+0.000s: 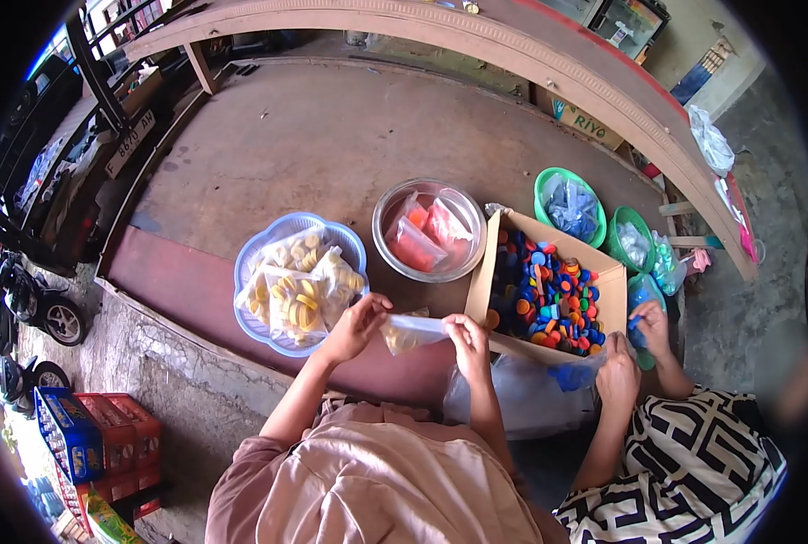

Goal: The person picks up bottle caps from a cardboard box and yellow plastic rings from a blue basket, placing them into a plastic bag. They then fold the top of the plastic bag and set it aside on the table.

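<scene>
My left hand (360, 328) and my right hand (467, 343) are closed on the two ends of a clear plastic bag (413, 328), stretched between them. Yellowish pieces show in its lower part. Left of it, a blue plastic basket (242, 272) holds several clear bags of yellow caps (297, 304). Beyond my hands, a metal bowl (386, 195) contains bags of red pieces (417, 245). To the right stands a cardboard box (614, 304) full of loose coloured caps (549, 295).
A co-worker's hands (619, 372) hold a bag with blue pieces at the right. Green baskets (549, 177) with bags stand beyond the box. A wooden rail (512, 45) borders the platform (268, 136). Red and blue crates (118, 435) stand lower left.
</scene>
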A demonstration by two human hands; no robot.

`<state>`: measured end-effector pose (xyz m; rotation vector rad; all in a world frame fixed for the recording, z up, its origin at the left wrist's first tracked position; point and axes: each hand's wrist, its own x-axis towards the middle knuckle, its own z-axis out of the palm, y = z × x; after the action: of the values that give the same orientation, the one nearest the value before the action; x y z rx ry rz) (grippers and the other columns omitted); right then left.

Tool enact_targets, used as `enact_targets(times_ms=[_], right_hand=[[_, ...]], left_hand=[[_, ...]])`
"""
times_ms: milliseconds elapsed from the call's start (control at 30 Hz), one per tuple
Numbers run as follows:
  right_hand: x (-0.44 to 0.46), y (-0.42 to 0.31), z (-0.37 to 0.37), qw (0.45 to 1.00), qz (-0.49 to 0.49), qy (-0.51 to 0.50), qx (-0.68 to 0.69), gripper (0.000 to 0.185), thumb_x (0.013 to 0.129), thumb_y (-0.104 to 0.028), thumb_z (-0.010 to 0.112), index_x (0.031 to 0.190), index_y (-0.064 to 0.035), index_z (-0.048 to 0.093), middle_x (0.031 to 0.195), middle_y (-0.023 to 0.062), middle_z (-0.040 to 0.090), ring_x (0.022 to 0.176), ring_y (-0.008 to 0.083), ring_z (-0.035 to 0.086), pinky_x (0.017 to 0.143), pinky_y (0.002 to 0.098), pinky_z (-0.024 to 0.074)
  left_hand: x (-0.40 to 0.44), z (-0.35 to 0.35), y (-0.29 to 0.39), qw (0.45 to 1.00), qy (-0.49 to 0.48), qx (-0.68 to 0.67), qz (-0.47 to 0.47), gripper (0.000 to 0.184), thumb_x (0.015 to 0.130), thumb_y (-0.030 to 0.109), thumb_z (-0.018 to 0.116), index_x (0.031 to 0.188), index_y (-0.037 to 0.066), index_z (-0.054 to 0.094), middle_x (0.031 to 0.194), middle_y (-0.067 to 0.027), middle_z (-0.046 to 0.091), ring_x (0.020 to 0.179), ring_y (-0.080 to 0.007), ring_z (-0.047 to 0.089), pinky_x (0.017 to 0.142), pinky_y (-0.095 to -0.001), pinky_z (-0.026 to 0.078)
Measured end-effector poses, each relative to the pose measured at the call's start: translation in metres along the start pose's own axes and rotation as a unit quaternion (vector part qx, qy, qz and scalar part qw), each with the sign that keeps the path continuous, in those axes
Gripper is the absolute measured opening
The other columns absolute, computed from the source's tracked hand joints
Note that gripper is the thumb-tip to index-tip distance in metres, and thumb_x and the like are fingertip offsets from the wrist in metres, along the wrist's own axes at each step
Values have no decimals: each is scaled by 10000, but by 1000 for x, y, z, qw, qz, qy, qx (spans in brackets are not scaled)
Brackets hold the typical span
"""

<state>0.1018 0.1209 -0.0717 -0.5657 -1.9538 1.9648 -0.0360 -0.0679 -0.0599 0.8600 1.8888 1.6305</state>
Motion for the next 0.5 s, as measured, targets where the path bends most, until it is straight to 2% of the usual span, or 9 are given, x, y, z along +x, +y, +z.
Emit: enact_targets(times_ms=[67,233,367,400,500], right_hand=[[4,-2,0,1000,8,-4,15,205,871,-21,560,1070,17,582,1010,38,611,886,93,554,815,233,424],[5,-39,5,986,-117,-8,-121,234,805,4,625,1037,17,610,993,80,639,931,139,579,826,256,434],[10,-74,10,963,-201,15,-178,218,780,19,626,998,20,626,955,118,641,893,185,605,808,287,456],[9,-81,11,959,-210,19,-189,221,776,22,626,997,20,626,946,118,643,886,189,609,807,290,457],[10,-79,11,957,-204,15,-204,235,771,26,627,1006,20,626,922,109,653,867,190,619,800,291,460]], left_hand=[[4,1,-9,997,10,-72,4,91,928,75,501,995,24,537,779,15,485,694,-51,427,631,-207,374],[10,-12,17,995,-2,-103,4,97,947,91,473,973,38,549,807,31,493,703,-46,432,635,-204,372],[14,-19,51,997,10,-38,70,110,941,65,465,977,13,555,856,-15,546,794,-78,532,718,-229,433],[15,-22,49,997,6,-29,65,98,914,41,500,986,7,558,923,-47,553,875,-107,561,758,-251,456],[16,-18,50,992,-14,-114,50,120,870,15,553,990,11,564,961,-56,528,879,-115,556,745,-260,459]])
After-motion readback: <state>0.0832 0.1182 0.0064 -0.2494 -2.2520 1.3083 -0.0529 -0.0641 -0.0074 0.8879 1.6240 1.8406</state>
